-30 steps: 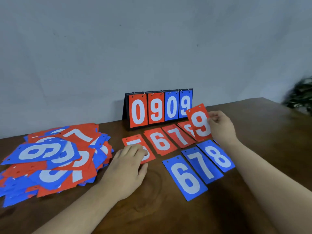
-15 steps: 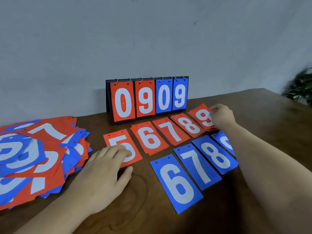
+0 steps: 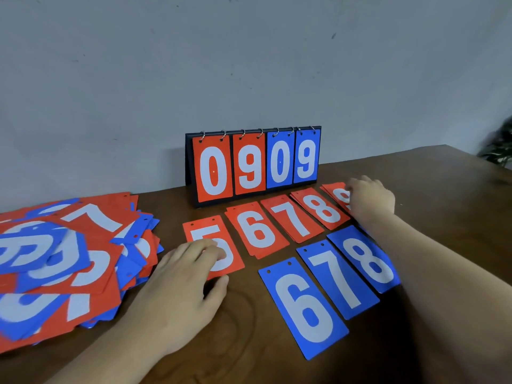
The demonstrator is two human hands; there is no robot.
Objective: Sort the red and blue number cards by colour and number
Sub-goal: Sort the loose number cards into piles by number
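Red cards lie in a row on the wooden table (image 3: 443, 195): 5 (image 3: 194, 231), 6 (image 3: 257, 231), 7 (image 3: 293, 217), 8 (image 3: 321, 209) and 9 (image 3: 336, 194). Nearer to me lie blue cards 6 (image 3: 304, 309), 7 (image 3: 338, 278) and 8 (image 3: 368, 261). A further blue card is mostly hidden behind my right forearm. My left hand (image 3: 180, 289) rests flat with its fingertips on the red 5. My right hand (image 3: 371, 199) lies over the right part of the red 9, fingers bent onto it. A loose heap of mixed red and blue cards (image 3: 63, 259) sits at the left.
A flip scoreboard (image 3: 255, 164) showing 0 9 0 9 stands upright behind the red row, against the grey wall. A plant (image 3: 498, 148) shows past the table's far right corner. Bare wood lies in front of my left hand.
My right hand has brought the red 9 down from the air onto the right end of the red row. My left hand has stayed on the red 5. The view has shifted left.
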